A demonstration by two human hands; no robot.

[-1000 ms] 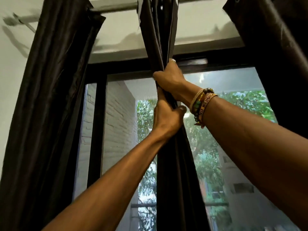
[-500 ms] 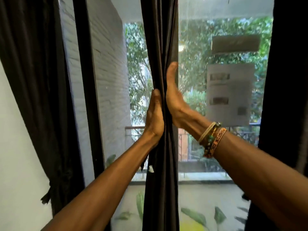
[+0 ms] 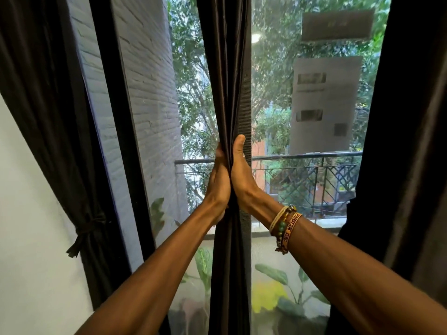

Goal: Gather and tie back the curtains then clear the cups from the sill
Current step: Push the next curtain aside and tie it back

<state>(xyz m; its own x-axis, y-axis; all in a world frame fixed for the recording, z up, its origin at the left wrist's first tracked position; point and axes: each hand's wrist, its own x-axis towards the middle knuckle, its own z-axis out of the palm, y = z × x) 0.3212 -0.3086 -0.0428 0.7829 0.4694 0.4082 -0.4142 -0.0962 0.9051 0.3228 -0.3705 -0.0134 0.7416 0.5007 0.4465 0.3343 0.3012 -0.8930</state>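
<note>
The left curtain is being held by a knotted tie beside the wall. Past the window frame, the middle curtain is being squeezed into a narrow bunch, gripped between the left hand and the right hand, and part of the balcony railing is being blocked by it. The right curtain is hanging at the edge.

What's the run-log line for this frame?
step: gather middle curtain | left hand: grips it | right hand: grips it | curtain state: bunched, untied | wall-side curtain: tied
</note>
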